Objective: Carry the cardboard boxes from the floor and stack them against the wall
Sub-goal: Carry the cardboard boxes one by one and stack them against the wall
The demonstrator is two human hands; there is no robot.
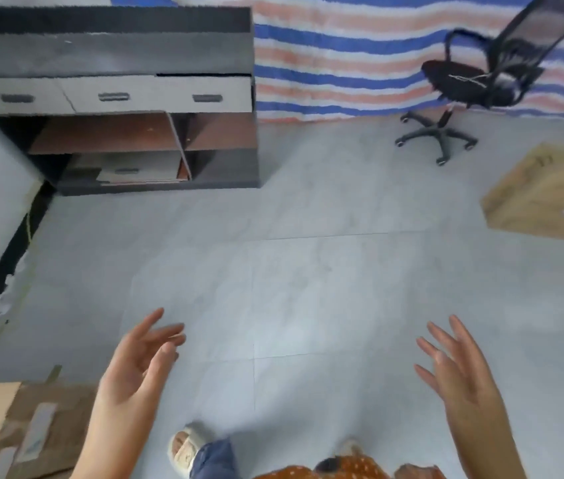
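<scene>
Floor [308, 271]: pale tiles, smooth w/ slight sheen. Boxes [546, 195] [32, 426]: matt brown cardboard, paper labels. Cabinet [118, 98]: dark laminate wood, scuffed. Chair [480, 77]: black mesh back, plastic base. Backdrop [377, 46]: striped woven tarp.

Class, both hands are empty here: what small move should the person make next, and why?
Probably step toward the cardboard box on the floor at the right and reach for it. Both the left hand and right hand are open and hold nothing, and that box lies apart from any wall.
</scene>
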